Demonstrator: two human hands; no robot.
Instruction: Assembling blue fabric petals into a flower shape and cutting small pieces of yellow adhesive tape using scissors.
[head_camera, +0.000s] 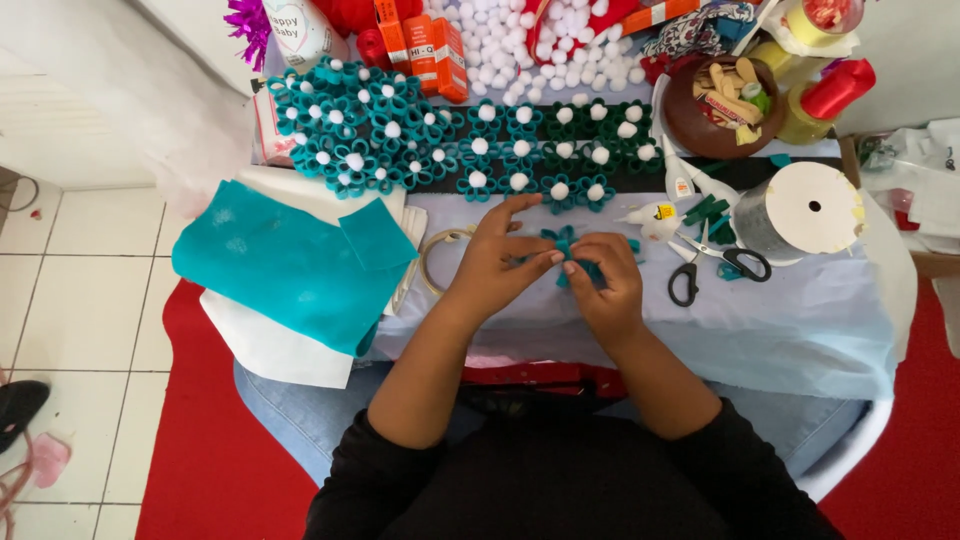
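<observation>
While both hands, left hand (497, 262) & right hand (603, 280), pinch the teal felt flower (566, 247) mid-surface, petals are being shaped; next prob needs glue bottle (652, 218) nearby.

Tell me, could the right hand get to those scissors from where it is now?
Probably yes. The scissors lie flat on the cloth just beside the right hand, with nothing between them. But that hand and the left hand are both pinching a teal felt flower, so it would have to let go first.
</observation>
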